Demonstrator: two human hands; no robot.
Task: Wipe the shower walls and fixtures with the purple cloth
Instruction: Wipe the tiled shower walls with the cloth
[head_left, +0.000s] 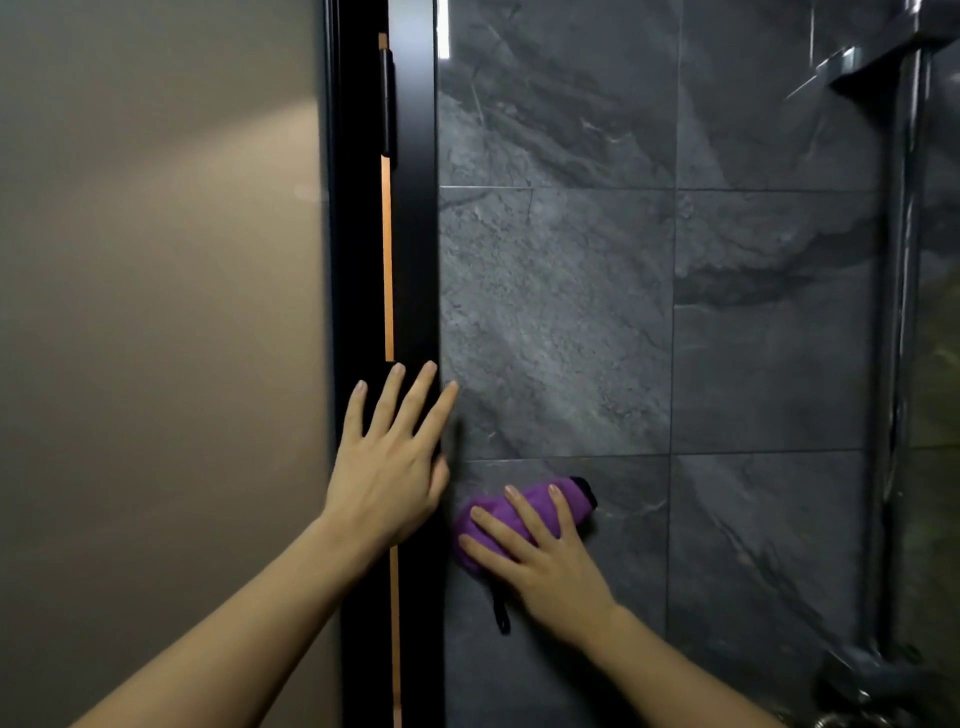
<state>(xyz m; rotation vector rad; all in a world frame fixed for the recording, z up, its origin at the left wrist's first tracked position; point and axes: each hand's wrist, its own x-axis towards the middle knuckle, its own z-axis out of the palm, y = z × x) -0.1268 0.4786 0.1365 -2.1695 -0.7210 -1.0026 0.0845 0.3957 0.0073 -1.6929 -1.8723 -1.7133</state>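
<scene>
Purple cloth (511, 512), bunched, lies low on the grey tile wall (561, 312), pressed flat under the right hand's (545, 556) straight fingers to wipe. The left hand (387, 467), spread wide and holding nothing, braces on the black door frame (410, 208).

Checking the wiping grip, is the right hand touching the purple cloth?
Touching. The head view shows the right hand lying flat on the purple cloth, straight fingers pressing it against the grey tiled wall.

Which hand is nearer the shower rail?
Right. The right hand presses the purple cloth on the tile wall, well left of the shower rail; the left hand rests farther left, on the black frame.
</scene>
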